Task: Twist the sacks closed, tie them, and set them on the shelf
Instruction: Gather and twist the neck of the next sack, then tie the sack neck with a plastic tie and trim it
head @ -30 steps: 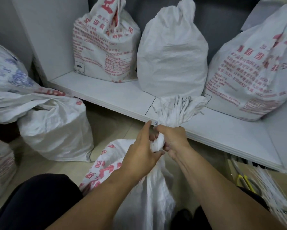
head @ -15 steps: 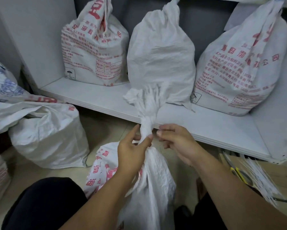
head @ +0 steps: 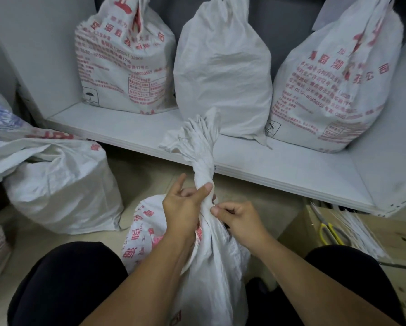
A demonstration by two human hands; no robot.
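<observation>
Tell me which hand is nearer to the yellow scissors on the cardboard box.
Right. The right hand pinches the sack neck, and the yellow scissors lie further to its right. The left hand grips the same neck on the other side, farther from them.

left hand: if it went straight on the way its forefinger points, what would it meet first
Likely the shelf's front edge: the left hand grips the sack's twisted neck, its forefinger aimed up and away beside that neck toward it. Depth is unclear.
</observation>
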